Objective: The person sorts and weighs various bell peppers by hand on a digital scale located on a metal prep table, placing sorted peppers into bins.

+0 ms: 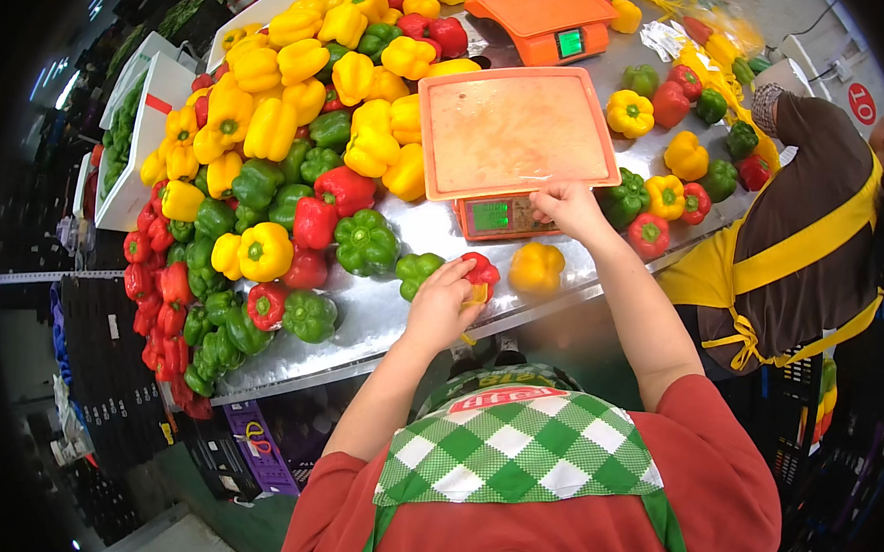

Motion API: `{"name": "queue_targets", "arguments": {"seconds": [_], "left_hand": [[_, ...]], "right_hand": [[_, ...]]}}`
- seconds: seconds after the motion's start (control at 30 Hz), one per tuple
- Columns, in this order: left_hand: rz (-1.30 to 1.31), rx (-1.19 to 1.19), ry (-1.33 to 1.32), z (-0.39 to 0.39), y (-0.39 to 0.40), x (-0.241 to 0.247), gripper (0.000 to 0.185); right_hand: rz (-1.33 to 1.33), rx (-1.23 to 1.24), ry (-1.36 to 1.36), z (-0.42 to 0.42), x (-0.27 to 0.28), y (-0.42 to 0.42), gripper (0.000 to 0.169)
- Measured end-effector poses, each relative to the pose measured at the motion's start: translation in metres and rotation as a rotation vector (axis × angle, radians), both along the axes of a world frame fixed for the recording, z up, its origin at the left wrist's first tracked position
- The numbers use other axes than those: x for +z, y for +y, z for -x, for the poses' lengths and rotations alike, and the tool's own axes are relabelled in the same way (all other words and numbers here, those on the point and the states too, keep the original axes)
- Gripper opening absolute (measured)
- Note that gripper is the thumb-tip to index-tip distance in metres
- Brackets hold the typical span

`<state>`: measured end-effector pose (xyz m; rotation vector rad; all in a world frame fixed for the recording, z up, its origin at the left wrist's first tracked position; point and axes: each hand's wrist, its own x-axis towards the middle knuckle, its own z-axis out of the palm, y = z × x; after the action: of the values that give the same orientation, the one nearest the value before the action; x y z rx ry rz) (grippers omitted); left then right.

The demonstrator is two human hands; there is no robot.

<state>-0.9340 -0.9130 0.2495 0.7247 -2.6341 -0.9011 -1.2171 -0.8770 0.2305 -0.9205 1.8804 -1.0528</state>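
Note:
My left hand [444, 304] is at the front edge of the metal table, its fingers around the left side of a red bell pepper [485, 269]. A strip of yellow material [477, 296] shows by the thumb. Left of those fingers sits a green bell pepper [417, 273], partly covered by them. My right hand [571, 210] has its fingers bunched at the keypad [522, 214] of an orange weighing scale, and nothing shows in them. The scale's bare orange tray [521, 130] is just beyond; its display [490, 215] is lit green. A yellow bell pepper [537, 268] rests between my forearms.
A large heap of yellow, green and red bell peppers [270, 128] covers the left. Another orange scale [546, 11] stands behind. On the right are loose peppers [668, 104], yellow netting [736, 96] and a person in a yellow-strapped apron [807, 183]. White boxes [145, 140] flank the heap.

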Motion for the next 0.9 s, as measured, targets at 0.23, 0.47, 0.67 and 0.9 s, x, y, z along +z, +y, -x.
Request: {"name": "queue_targets", "arguments": {"seconds": [0.23, 0.47, 0.67, 0.9], "left_hand": [[-0.38, 0.013, 0.3, 0.003, 0.019, 0.028, 0.027], [-0.613, 0.043, 0.468, 0.0, 0.031, 0.035, 0.023], [-1.002, 0.169, 0.626, -0.014, 0.032, 0.022, 0.01], [-1.176, 0.093, 0.502, -0.025, 0.033, 0.027, 0.006]], "right_hand": [[0.085, -0.001, 0.069, -0.016, 0.001, 0.015, 0.028], [0.352, 0.084, -0.474, -0.081, 0.033, 0.066, 0.019], [0.426, 0.356, -0.454, -0.128, 0.049, 0.09, 0.029], [0.348, 0.278, -0.578, -0.143, 0.044, 0.097, 0.009]]}}
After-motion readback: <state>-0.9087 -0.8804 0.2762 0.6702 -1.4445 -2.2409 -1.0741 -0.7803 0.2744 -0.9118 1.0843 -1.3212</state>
